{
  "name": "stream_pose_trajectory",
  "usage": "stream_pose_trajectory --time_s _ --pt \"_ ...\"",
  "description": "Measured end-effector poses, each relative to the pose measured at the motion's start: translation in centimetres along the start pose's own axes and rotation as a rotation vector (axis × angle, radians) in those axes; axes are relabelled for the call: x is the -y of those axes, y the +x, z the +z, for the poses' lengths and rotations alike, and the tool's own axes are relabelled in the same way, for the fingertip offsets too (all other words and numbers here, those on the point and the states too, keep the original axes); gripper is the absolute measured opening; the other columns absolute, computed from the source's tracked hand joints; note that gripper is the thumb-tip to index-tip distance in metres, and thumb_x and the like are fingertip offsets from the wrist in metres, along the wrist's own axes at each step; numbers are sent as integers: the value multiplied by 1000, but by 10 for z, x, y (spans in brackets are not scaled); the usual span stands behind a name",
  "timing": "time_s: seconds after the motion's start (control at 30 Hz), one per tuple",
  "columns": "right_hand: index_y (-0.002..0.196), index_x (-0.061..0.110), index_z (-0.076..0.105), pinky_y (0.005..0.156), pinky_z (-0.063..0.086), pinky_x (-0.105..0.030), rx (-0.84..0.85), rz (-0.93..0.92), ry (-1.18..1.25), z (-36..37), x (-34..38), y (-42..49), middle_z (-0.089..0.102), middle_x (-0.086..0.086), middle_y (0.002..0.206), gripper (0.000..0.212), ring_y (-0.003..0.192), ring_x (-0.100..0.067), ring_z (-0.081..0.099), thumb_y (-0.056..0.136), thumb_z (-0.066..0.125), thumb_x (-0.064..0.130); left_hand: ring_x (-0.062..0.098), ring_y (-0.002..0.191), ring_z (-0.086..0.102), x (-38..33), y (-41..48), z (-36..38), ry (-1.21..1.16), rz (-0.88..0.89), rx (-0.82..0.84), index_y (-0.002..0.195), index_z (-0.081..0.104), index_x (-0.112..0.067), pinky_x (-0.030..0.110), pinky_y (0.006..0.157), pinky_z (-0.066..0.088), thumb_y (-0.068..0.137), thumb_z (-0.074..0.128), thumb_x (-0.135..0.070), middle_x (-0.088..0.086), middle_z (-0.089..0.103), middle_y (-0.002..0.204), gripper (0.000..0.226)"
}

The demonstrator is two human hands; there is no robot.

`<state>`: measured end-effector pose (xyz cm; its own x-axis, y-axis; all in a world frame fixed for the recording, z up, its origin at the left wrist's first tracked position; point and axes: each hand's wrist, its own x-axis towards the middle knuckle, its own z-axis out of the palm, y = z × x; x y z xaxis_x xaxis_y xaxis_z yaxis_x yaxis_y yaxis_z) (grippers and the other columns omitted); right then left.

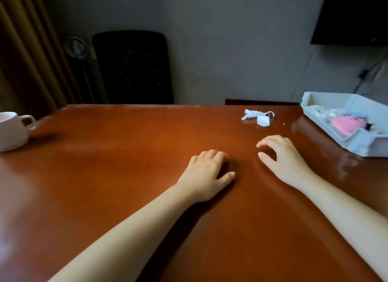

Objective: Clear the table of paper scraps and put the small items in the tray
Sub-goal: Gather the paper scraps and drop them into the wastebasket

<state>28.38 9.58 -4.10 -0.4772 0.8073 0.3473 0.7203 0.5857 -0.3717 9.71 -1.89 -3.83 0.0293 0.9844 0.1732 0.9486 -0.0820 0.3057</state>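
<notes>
White paper scraps (258,116) lie crumpled on the brown table (126,166), toward its far right. A pale grey tray (354,143) stands at the right edge and holds a pink item (346,124) with a few small pieces. My left hand (206,172) rests palm down on the table near the middle, fingers loosely curled, holding nothing. To its right, my right hand (281,155) hovers or rests just short of the scraps, fingers relaxed and spread, with nothing in it.
A white mug (13,130) stands at the table's left edge. Behind the far edge is a black chair (134,67), and a brown curtain (23,57) hangs at the left. A dark screen (352,15) is mounted on the wall, upper right.
</notes>
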Motion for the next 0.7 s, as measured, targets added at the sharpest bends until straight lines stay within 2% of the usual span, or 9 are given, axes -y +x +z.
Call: stream_pose_trajectory --time_s 0.13,0.23,0.4,0.6,0.7 --pt "119 17 58 98 38 -34 33 92 -27 8 -44 42 55 -4 123 33 115 -22 48 88 61 28 18 125 40 -13 54 15 -45 -3 9 130 42 -24 35 108 28 94 39 -51 -2 44 137 45" --pt "125 18 54 100 39 -38 -1 177 6 9 -66 68 53 -7 127 42 118 -25 47 87 62 32 18 123 41 -15 94 24 -79 -6 3 130 41 -24 36 108 30 94 39 -50 -2 44 137 44" --pt "134 20 47 104 36 -39 4 248 47 13 -89 112 48 -5 135 53 125 -25 44 85 62 36 21 132 36 -15 158 40 -105 -20 -55 138 33 -24 40 112 29 94 41 -46 0 31 148 50" --pt "138 19 41 108 32 -36 -22 205 22 16 -100 139 43 -3 142 60 131 -21 39 86 61 43 23 140 24 -8 219 52 -89 -32 -141 142 29 -23 43 113 22 96 36 -39 2 22 153 49" --pt "144 24 31 113 28 -38 -16 196 18 15 -102 149 29 4 153 65 140 -17 27 88 59 40 21 142 20 -6 240 55 -95 -11 -146 144 25 -24 41 114 19 97 33 -37 0 21 155 50"
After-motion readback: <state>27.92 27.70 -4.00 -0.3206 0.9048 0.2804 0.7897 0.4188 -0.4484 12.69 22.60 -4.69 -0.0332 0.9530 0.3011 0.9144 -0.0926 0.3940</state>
